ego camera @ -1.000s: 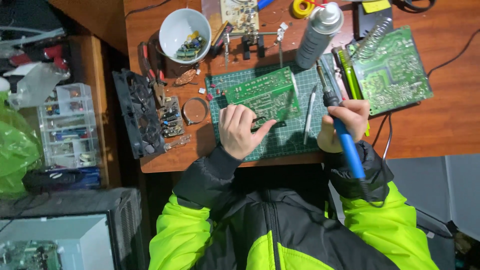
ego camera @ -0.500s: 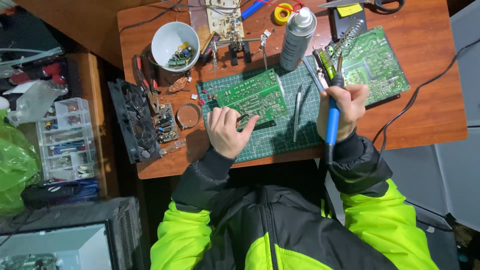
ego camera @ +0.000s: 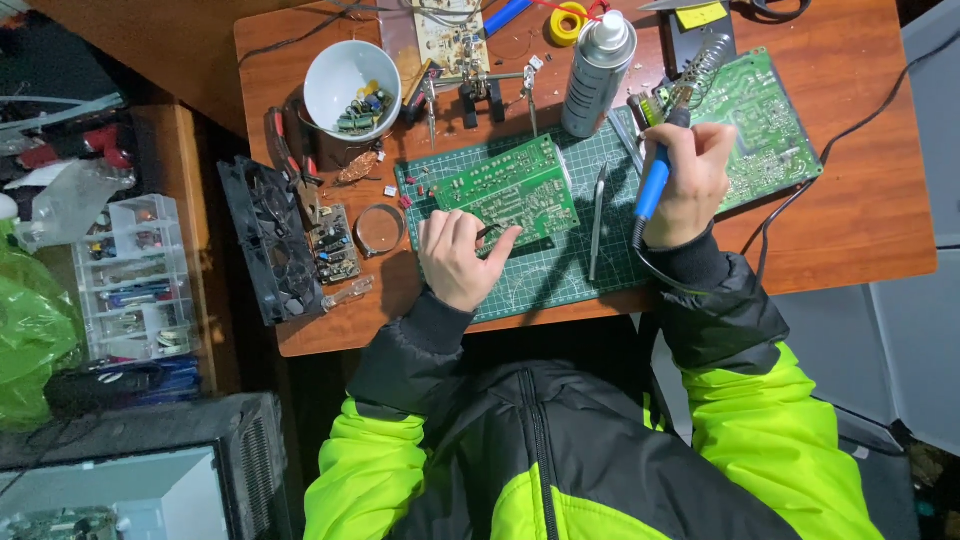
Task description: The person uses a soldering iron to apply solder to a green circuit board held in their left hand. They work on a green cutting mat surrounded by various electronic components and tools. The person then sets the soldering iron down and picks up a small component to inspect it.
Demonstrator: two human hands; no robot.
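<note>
In the head view, the left hand point(ego camera: 462, 258) rested on the near edge of the small green circuit board point(ego camera: 510, 190), its fingers curled and pinching a thin dark tool whose tip touched the board; what kind of tool it was could not be told. That board lay flat on the green cutting mat point(ego camera: 560, 275), near the middle of the wooden table point(ego camera: 860, 210). The right hand point(ego camera: 690, 185) was clenched around the blue-handled soldering iron point(ego camera: 655, 180), which was held upright-tilted with its tip directed away from the person, at the coiled iron stand point(ego camera: 705, 62). The iron's black cable looped below the wrist. A larger green circuit board point(ego camera: 775, 125) lay just beside the right hand, partly under it. A pair of metal tweezers point(ego camera: 598, 210) lay on the mat between the two hands. A grey spray can point(ego camera: 597, 75) stood upright behind the mat. A white bowl point(ego camera: 350, 85) holding small components stood at the far left of the table. A black fan point(ego camera: 265, 240) lay at the left edge of the table. A clear parts organiser point(ego camera: 130, 280) stood off the table to the left.
</note>
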